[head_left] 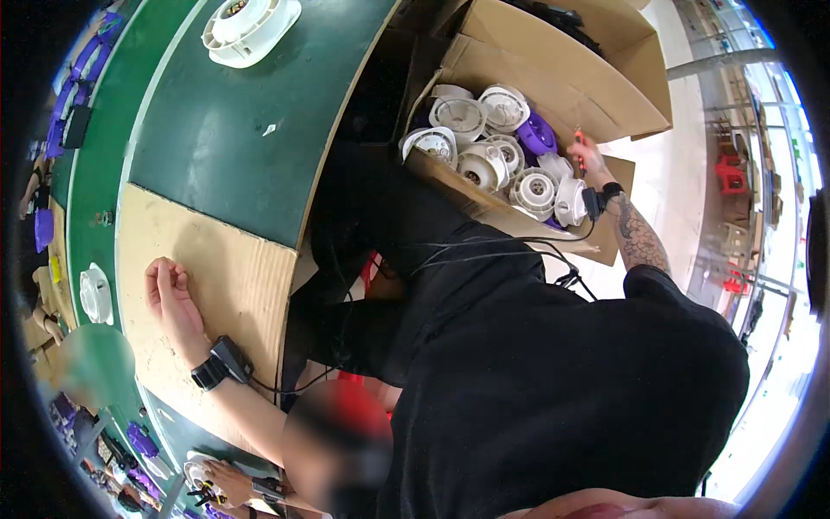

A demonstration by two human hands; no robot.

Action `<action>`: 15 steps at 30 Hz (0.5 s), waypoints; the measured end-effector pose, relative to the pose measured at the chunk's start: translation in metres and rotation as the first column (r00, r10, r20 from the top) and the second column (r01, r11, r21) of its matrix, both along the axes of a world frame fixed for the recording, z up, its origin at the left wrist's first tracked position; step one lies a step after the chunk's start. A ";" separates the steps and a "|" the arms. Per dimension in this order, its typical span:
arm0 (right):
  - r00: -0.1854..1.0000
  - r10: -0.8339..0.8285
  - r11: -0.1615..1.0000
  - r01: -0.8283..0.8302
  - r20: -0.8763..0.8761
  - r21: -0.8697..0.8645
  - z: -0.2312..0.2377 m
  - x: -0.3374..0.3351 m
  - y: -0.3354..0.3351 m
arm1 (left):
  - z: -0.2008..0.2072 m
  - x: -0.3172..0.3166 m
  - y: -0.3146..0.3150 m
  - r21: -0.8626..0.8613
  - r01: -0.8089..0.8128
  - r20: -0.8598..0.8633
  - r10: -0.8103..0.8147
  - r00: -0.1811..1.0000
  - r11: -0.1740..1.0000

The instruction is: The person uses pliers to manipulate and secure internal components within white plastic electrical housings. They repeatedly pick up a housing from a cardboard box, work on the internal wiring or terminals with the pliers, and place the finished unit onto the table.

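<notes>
My left hand (175, 303) lies palm up over the cardboard sheet (233, 290) on the bench, its fingers loosely curled and nothing in them. A watch-like band with a black box is on that wrist. Off to the right, my right hand (590, 162) is closed around a small red-handled tool (580, 138); its exact kind is too small to make out. This hand is over the right side of an open cardboard box (536, 73). Inside the box lie several round white plastic housings (534, 190) and a purple one (538, 132).
A white housing (246, 30) stands at the far end of the green bench top (251, 112). Another white housing (95, 292) is on the green strip beyond the cardboard. At lower left, a co-worker's hand (226, 483) is at a white part. Cables run across my lap.
</notes>
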State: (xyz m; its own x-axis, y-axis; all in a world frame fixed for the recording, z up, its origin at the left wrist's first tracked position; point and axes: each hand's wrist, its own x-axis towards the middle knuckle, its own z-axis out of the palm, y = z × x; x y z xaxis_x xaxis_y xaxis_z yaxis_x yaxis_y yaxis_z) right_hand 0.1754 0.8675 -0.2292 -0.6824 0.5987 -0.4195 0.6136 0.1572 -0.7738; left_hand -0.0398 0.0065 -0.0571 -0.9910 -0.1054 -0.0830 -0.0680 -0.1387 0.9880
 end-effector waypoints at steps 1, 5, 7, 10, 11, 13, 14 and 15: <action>0.997 0.056 0.998 -0.055 0.052 -0.033 -0.010 0.001 -0.009 | 0.000 0.004 -0.006 0.004 -0.004 -0.005 0.004 1.000 1.000; 0.968 0.232 0.963 -0.242 0.098 0.116 -0.033 -0.025 -0.074 | 0.012 0.002 0.001 -0.010 -0.016 -0.033 0.015 0.999 1.000; 0.908 0.418 0.724 -0.354 0.031 0.593 -0.047 -0.038 -0.071 | 0.013 0.001 0.007 0.011 -0.044 -0.029 0.045 0.999 0.999; 0.868 0.448 0.578 -0.464 0.215 0.671 -0.063 -0.080 -0.053 | 0.001 0.001 0.000 0.055 -0.037 -0.061 0.040 0.997 0.998; 0.840 0.457 0.571 -0.530 0.294 0.627 -0.058 -0.103 -0.062 | 0.006 0.013 0.000 0.064 -0.110 -0.024 0.111 0.994 0.992; 0.791 0.495 0.529 -0.603 0.360 0.597 -0.048 -0.131 -0.070 | 0.010 0.022 0.010 0.080 -0.194 0.061 0.190 0.980 0.978; 0.757 0.505 0.494 -0.647 0.413 0.581 -0.045 -0.139 -0.068 | 0.008 0.018 0.013 0.098 -0.215 0.075 0.208 0.975 0.972; 0.737 0.520 0.473 -0.670 0.432 0.573 -0.048 -0.146 -0.072 | 0.006 0.018 0.012 0.142 -0.172 0.017 0.171 0.985 0.975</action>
